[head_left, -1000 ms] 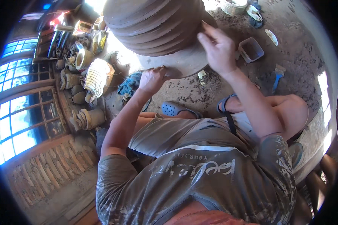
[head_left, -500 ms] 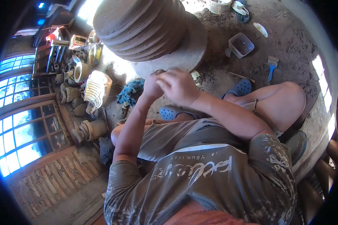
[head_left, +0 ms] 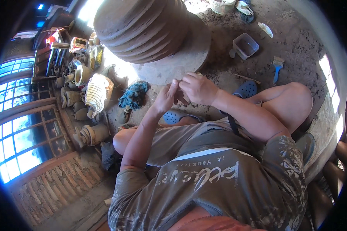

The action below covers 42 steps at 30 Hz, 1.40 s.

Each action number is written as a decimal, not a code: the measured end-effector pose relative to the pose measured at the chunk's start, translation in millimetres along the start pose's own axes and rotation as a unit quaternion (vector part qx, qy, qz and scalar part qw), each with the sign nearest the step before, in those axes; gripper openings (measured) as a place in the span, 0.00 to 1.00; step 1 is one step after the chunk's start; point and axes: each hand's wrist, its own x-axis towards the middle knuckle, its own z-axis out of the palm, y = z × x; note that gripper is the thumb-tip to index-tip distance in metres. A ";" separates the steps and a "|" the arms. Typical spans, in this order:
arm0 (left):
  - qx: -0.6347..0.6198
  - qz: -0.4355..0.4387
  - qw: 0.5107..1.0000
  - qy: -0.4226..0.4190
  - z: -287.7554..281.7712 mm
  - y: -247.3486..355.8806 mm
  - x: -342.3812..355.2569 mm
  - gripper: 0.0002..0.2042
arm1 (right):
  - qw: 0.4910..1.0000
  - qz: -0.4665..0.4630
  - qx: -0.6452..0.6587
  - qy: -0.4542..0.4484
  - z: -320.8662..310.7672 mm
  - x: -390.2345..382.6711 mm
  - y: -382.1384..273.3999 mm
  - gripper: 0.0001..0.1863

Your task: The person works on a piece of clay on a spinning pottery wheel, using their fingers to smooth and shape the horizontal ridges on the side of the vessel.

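Observation:
My left hand (head_left: 166, 98) and my right hand (head_left: 199, 89) meet in front of the large ridged clay vessel (head_left: 142, 34), just short of the round board (head_left: 158, 73) it stands on. The left thumb points up, and its fingers hang loosely apart beneath the right fingertips. Curled fingers on my right hand press together against the left thumb and fingers. Whatever may be between them is hidden. Neither hand touches the vessel, whose brown wall bears broad slanting ridges.
To the left lie a teal cloth (head_left: 135, 94), a ribbed pale piece (head_left: 99, 92) and several clay pots (head_left: 94, 133). On the right are a clear plastic tub (head_left: 246, 45), a blue-handled brush (head_left: 277, 69), a thin stick (head_left: 247, 79) and a white bucket (head_left: 222, 6).
Both hands have come down and slightly right, away from the vessel's base. They were clasped closely together; now the left thumb and fingers have spread, while the right fingers stay curled.

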 end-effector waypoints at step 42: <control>0.620 -0.006 0.765 0.174 -71.7 -44.1 31.9 0.50 | 0.457 0.835 -0.296 -0.083 -311.4 -531.4 191.4 0.35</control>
